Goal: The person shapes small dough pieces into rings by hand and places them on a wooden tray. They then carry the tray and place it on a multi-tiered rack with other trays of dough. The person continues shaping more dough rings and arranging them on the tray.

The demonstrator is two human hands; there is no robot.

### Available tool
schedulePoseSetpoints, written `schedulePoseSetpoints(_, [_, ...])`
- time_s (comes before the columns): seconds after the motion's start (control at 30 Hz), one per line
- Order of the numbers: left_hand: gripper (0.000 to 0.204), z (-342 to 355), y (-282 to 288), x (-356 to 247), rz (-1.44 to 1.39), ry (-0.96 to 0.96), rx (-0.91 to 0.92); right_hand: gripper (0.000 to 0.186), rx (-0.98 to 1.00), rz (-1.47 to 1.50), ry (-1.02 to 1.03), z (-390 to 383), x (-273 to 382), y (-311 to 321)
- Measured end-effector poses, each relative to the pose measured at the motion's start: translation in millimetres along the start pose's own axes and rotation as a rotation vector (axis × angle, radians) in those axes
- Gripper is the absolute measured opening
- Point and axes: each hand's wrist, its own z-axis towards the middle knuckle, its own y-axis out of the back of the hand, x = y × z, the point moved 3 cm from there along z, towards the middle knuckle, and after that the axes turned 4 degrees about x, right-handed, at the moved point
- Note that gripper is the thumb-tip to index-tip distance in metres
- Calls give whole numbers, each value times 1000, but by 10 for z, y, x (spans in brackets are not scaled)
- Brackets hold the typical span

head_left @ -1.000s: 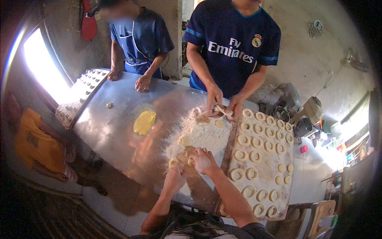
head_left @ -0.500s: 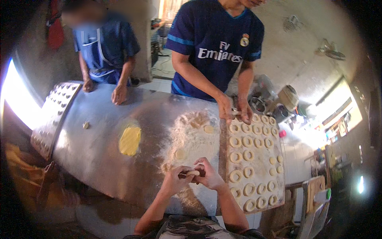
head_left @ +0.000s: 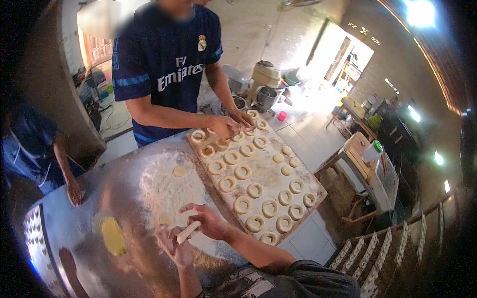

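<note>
At far left, a straight-edged pale tray (head_left: 36, 233) of small pieces in rows, too small to count, on the smooth metal table (head_left: 92, 198)

Next, one co-worker's hand (head_left: 74, 192) at the far edge, fingers down

Then one flat, yellow, softly rounded patch (head_left: 114, 236), with wide, shiny metal around for moving

Further right, powdery flour (head_left: 169, 187) under two flat dough discs (head_left: 179, 171), one far off, one just beyond the hands

Above the near flour, left hand (head_left: 175, 248) grasping one smooth, pale dough piece (head_left: 189, 232), stick-like from here; ring or strip, cannot tell

At the upper end of the same piece, right hand (head_left: 211, 222), gripping with bent fingers

To the right, floury board (head_left: 266, 171) with more than twenty plump rings (head_left: 270, 208), some partly under another co-worker's two hands (head_left: 226, 127), plus four small discs (head_left: 286, 170) near the right edge

Past that edge, one pink cup (head_left: 282, 115) on tiled floor (head_left: 310, 236), with walking room alongside
</note>
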Motion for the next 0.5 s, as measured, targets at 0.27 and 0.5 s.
schedulePoseSetpoints(0.27, [40, 42, -447, 307, 1039, 55, 30, 73, -19, -893, 172, -235, 373, 183])
schedulePoseSetpoints(0.5, [30, -104, -1202, 815, 1038, -85, 114, 59, -126, -95, 344, -697, 672, 586])
